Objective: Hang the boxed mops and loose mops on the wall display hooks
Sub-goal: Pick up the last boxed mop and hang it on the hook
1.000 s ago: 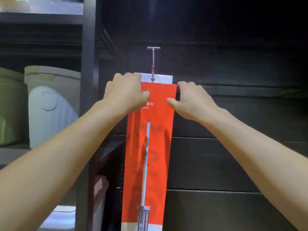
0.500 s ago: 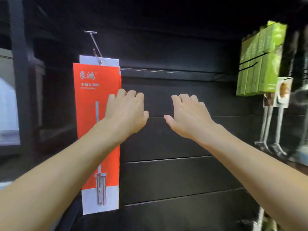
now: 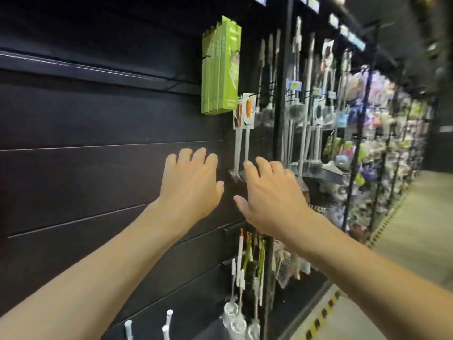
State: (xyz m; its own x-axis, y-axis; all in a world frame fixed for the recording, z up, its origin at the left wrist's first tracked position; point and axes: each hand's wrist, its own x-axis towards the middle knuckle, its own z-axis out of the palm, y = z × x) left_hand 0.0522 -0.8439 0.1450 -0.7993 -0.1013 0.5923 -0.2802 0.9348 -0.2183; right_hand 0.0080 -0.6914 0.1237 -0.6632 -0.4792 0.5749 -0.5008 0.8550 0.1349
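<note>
Before the dark slatted wall: two bare forearms reach forward side by side.
Left hand: fingers relaxed, spread, holding nothing.
Right hand: fingers loose, holding nothing.
Green boxes: hang bunched high on the wall, above the hands.
Loose mops: white handles hang just below the boxes, beyond the right fingertips.

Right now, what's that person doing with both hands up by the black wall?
A person is stocking a shop's wall display, and at this moment both hands are empty. The left hand and right hand are raised side by side, fingers loose, in front of the black wall panel. Up and to the right, green boxes hang on the wall, with white-handled tools hanging just below them. Neither hand holds a mop.
</note>
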